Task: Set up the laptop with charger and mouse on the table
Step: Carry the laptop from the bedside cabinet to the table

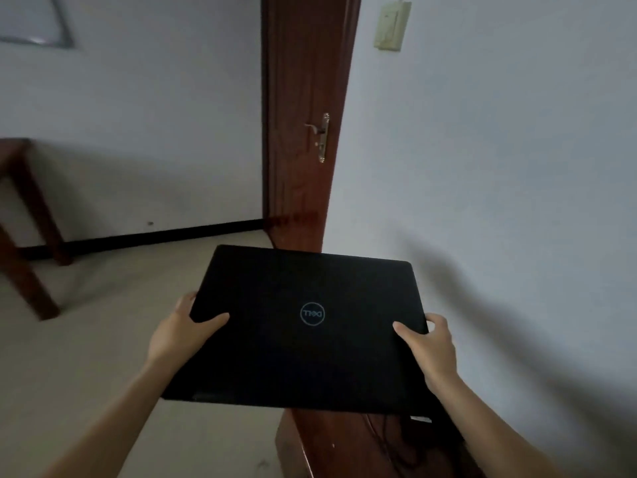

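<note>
A closed black laptop (310, 339) with a round logo on its lid is held in the air in front of me, roughly level. My left hand (182, 329) grips its left edge, thumb on the lid. My right hand (429, 346) grips its right edge the same way. Below the laptop is a dark brown wooden surface (320, 439) with a thin black cable (382, 439) lying on it. No mouse is in view.
A brown wooden door (303, 115) with a metal handle stands straight ahead beside a white wall (499, 167). A wooden table (24, 208) stands at the left on a pale floor (103, 339). A switch box (393, 25) is mounted high on the wall.
</note>
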The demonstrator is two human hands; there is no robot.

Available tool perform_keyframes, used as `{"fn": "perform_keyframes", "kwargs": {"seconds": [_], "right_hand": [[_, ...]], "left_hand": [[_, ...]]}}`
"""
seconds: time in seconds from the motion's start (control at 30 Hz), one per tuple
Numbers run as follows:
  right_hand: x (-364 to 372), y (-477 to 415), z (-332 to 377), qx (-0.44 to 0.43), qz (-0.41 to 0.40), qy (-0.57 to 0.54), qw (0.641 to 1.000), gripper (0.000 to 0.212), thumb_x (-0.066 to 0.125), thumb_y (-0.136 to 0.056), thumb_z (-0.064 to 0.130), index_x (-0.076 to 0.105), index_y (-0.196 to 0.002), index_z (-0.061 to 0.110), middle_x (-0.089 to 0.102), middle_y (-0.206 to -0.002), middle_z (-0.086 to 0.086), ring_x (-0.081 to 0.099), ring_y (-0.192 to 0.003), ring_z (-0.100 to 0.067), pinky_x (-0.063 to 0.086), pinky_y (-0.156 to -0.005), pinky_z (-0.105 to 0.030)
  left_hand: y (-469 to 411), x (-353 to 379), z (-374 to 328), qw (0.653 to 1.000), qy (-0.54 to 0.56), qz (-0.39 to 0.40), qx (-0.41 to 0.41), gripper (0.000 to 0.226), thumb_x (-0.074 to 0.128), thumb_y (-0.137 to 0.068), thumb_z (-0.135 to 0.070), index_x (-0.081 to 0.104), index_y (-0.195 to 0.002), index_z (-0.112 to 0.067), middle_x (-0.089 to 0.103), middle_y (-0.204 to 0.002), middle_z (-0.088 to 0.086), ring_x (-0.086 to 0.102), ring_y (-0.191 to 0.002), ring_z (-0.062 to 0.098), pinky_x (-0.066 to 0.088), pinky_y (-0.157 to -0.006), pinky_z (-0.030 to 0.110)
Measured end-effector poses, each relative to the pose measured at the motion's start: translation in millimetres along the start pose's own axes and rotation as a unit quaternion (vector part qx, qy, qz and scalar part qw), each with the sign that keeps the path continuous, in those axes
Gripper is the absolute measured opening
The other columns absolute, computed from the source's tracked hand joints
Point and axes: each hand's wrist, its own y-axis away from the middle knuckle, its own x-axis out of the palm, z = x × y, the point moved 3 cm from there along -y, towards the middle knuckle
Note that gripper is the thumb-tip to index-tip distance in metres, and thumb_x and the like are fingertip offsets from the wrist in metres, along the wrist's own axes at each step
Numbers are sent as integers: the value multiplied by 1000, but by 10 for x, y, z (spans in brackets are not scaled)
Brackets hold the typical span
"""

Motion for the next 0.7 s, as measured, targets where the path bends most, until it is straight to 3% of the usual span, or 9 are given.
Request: {"fn": "perform_keyframes", "kwargs": {"seconds": [0.17,0.3,0.43,0.6,0.7], "right_hand": [[473,190,126,-49,149,27,987,51,72,-75,35,45,-115,18,50,-86,9,55,-88,-21,49,-79,-38],[1030,528,336,-104,260,32,960,47,71,-77,34,44,-111,17,55,-95,3,55,-83,-17,46,-70,-32],[1586,999,630,-155,367,24,917,40,71,-80,23,41,-105,17,48,-84,10,48,-72,-3,40,-56,-20],[2209,1708,963,-198,464,42,862,50,75,-74,29,43,-111,19,57,-94,2,62,-83,-18,55,-76,-41],[2509,2163,1144,-238,489,50,838,53,74,-75,32,44,-115,17,59,-99,0,62,-87,-21,55,-76,-40]], "left_hand": [[872,-454,631,988,10,-95,-120,69,69,-76,-46,40,-135,-24,64,-115,5,60,-80,22,44,-59,30],[1497,-891,1039,964,14,-185,-192,67,69,-77,-44,41,-134,-22,62,-119,8,62,-95,30,45,-68,32],[2119,-1300,1423,927,18,-270,-259,67,68,-77,-43,42,-134,-20,61,-122,9,61,-101,32,43,-72,33],[2839,-1716,1788,880,43,-352,-316,70,69,-73,-47,42,-133,-21,63,-114,8,57,-86,27,44,-71,35],[3169,-1985,1938,855,62,-399,-325,79,63,-61,-51,45,-130,-17,61,-100,7,51,-79,25,37,-69,33]]}}
